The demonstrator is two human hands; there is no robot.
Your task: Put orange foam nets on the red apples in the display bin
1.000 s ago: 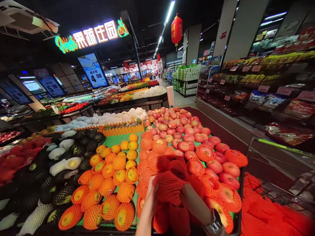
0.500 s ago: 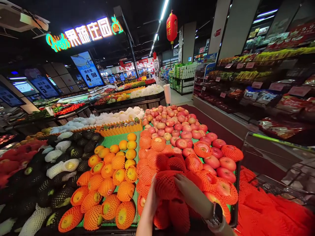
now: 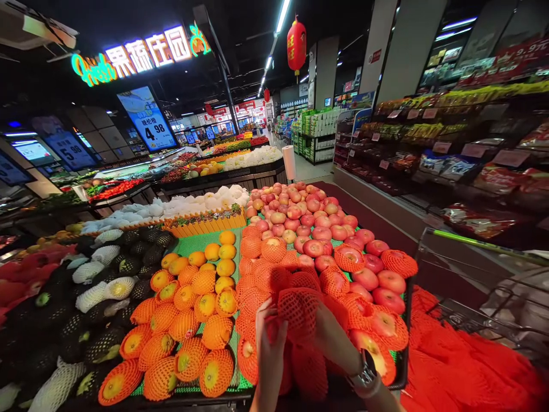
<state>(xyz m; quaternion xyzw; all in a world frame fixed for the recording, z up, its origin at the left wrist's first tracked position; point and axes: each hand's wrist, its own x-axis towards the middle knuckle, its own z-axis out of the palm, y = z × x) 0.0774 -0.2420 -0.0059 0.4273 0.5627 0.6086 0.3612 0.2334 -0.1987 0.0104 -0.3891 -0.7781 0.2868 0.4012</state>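
**Left hand [image 3: 269,343] and right hand [image 3: 331,339] both clasped on one netted apple [image 3: 295,312]**

It's held just over the front edge of the apple pile [image 3: 326,240] on the surface. The neon sign [image 3: 141,54] up top reads 果蔬庄园, and the price screens say 4.98 [image 3: 148,120] and 5.98 [image 3: 71,150]. Netted oranges [image 3: 189,320] sit to the left, and a cart handle [image 3: 472,243] is on the right.

Glossy apples [image 3: 377,281] in soft orange foam netting [image 3: 300,309].
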